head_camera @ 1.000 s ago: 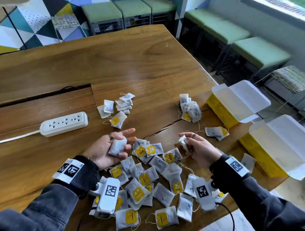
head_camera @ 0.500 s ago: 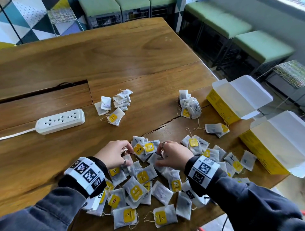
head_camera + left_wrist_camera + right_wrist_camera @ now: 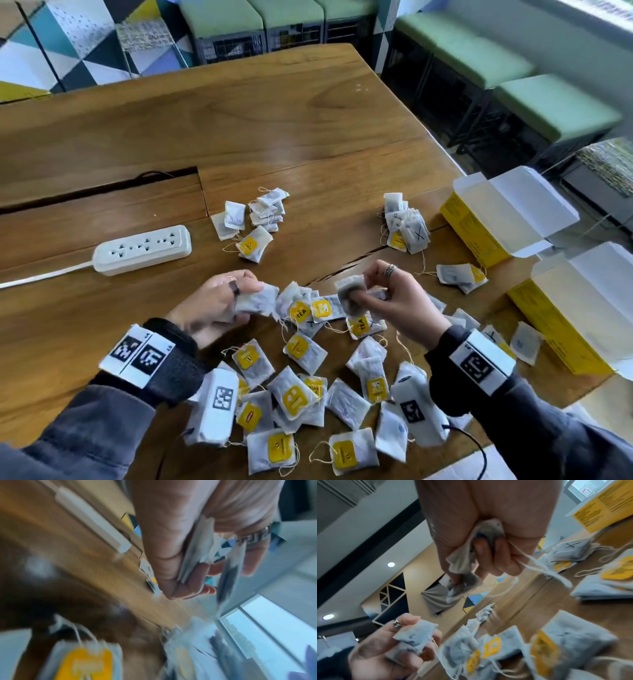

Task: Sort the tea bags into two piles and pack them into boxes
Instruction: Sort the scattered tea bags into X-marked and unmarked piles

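A: What does the left hand have?
B: Its fingers are curled round a tea bag, held just above the heap.
A: And the right hand?
B: It pinches another bag between thumb and fingers, a string trailing from the fist, also over the heap's far edge.
A: Where is the heap?
B: On the table, spread between both wrists, loose and overlapping.
A: The sorted bags?
B: One pile lies beyond the heap to its left, near a power strip; the second pile lies beyond it to the right.
A: The boxes?
B: Two yellow ones, flaps open, right of the heap: far box and near box.
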Motion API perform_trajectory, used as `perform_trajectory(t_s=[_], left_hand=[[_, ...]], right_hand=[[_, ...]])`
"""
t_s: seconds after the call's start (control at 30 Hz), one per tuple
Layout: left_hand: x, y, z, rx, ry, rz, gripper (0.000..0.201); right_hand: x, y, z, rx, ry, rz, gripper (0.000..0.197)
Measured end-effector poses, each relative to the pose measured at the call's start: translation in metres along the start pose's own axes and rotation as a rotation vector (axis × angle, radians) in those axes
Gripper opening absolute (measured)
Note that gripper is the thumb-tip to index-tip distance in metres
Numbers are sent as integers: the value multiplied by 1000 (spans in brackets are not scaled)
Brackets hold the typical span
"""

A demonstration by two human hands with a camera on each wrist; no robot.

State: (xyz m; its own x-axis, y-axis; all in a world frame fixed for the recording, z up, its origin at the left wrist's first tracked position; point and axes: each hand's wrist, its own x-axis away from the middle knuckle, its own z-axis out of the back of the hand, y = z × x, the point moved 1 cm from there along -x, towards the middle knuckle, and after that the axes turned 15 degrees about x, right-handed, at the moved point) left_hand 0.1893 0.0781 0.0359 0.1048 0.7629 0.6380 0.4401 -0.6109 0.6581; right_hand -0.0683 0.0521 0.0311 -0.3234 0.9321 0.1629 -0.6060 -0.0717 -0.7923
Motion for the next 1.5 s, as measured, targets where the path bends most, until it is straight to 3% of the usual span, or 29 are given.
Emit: perform_trajectory(t_s=[0.1,0.17,0.3,0.4,0.47,0.57,0.63,0.73,0.8,0.93,1.0,1.07,1.17,1.23,1.33,1.4,1.5], left_hand=[[3,-9,-11,415,-156,159,30],[2,-17,-16,515,-221,187,40],[4,-24,-24,562,-261,265,23],[5,-27,-22,550,-227,244,34],[10,-27,-20,591,-275,216,47],[11,-26,-9,632,-302,177,78],[10,-26,1,642,-257,113,80],[13,-24,15,659,-223,75,65],[13,-24,23,655,-216,74,54],[11,-26,34,596,-181,93,52],[11,-25,35,533,-161,120,53],[13,-26,33,384,-140,163,39],[16,-32,22,87,-126,253,22],[15,-37,14,-8,-186,301,40],[12,-38,2,-68,-277,266,57],[10,-36,-3,-95,-279,176,55],[8,-32,-6,-105,-234,74,45]], right_hand=[[-1,-29,-5,-131,-78,74,19],[-3,-47,-13,-156,-124,116,19],[-12,-62,-34,-89,-172,150,15],[-18,-65,-57,204,-106,207,16],[-21,-68,-68,358,-74,254,27],[-27,-71,-58,241,-50,169,29],[-29,-62,-47,249,-91,69,26],[-18,-40,-51,639,-343,-30,33],[-7,-27,-65,918,-420,-28,40],[4,-14,-82,981,-380,-6,37],[6,-15,-80,893,-368,-20,26],[7,-18,-75,725,-310,40,13],[10,-22,-68,559,-26,241,12],[12,-27,-65,580,240,397,16],[13,-30,-66,644,419,623,20],[14,-29,-66,636,402,687,21],[14,-27,-60,366,218,444,25]])
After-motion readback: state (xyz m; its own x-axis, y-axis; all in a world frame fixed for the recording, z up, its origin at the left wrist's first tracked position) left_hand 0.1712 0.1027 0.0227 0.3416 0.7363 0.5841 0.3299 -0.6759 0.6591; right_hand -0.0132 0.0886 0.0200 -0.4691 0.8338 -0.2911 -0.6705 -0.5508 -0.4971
